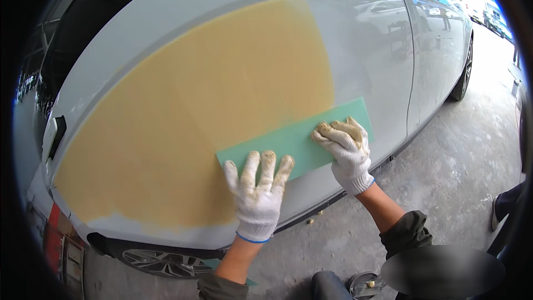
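Note:
A long, flat green plastic spreader [302, 139] lies slanted across the side of a white car [366, 55], over the lower edge of a large yellow coat of filler [222, 89]. My left hand [259, 194], in a stained white knit glove, holds the spreader's left part, four fingers spread over its front. Its thumb is hidden. On the right part of the spreader, my gloved right hand [348, 150] grips with bent fingers bunched together. Brownish stains cover the fingertips of both gloves.
Below the filler is a car wheel [166, 261], with another green piece [211, 264] beside it. A round container [363, 286] stands on the grey concrete floor [444, 155]. At the right edge, another person's shoe [494, 214] shows. A blurred patch hides the lower right.

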Demonstrator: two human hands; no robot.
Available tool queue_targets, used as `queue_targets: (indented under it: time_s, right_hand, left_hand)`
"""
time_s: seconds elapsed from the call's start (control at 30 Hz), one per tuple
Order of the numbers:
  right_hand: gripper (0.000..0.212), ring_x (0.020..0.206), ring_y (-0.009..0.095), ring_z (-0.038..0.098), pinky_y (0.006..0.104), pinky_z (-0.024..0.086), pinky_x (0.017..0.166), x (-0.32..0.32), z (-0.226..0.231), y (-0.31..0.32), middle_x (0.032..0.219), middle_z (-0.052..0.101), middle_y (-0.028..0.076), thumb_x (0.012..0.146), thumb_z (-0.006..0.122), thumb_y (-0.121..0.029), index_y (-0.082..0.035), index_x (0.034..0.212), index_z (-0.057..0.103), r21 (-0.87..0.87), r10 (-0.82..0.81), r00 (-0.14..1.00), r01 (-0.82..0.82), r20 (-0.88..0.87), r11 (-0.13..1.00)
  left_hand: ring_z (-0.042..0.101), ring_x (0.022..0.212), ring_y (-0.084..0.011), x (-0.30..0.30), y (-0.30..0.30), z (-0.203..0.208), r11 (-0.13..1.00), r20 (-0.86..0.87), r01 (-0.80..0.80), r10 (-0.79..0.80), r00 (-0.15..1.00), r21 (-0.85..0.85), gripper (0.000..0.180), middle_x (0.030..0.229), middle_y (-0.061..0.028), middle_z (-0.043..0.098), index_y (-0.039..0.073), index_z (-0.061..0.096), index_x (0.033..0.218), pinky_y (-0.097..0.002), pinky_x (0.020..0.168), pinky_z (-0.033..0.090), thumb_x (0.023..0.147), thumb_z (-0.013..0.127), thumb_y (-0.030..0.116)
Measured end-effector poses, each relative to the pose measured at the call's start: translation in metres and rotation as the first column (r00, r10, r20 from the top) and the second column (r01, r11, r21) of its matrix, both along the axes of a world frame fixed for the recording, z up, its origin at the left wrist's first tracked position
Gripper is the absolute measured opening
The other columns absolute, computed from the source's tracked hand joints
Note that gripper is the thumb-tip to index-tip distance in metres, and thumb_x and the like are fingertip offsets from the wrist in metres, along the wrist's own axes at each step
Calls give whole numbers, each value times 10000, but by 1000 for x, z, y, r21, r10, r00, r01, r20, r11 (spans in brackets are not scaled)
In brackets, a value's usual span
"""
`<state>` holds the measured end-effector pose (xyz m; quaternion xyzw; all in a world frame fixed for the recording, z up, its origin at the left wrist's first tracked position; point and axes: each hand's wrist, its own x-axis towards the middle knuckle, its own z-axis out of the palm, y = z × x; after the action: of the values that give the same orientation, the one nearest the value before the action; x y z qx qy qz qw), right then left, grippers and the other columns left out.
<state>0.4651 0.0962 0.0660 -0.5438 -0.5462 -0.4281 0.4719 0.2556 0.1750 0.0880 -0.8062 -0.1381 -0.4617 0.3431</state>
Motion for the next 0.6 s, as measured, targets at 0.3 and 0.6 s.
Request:
queue_targets:
  time_s: [0.3, 0.6]
  right_hand:
    - [444, 1100, 219, 615, 446, 429, 1020, -20, 48, -59, 1170, 671, -4, 738, 641, 3, -153, 1150, 696, -134, 32, 999, -27, 33, 991]
    - [239, 903, 221, 707, 330, 557, 789, -34, -1, -92, 1021, 740, 78, 843, 695, -49, -73, 1077, 733, -187, 220, 802, -378, -555, 907]
  left_hand:
    - [632, 1079, -229, -28, -68, 53, 994, -73, 80, -86, 994, -71, 367, 1141, -64, 681, 119, 742, 1115, -433, 1007, 477, 752, 695, 95]
    - [607, 1168, -209, -55, -152, 55, 821, -284, 385, -523, 804, -421, 351, 1164, -27, 673, 151, 719, 1143, -477, 1028, 468, 796, 710, 101]
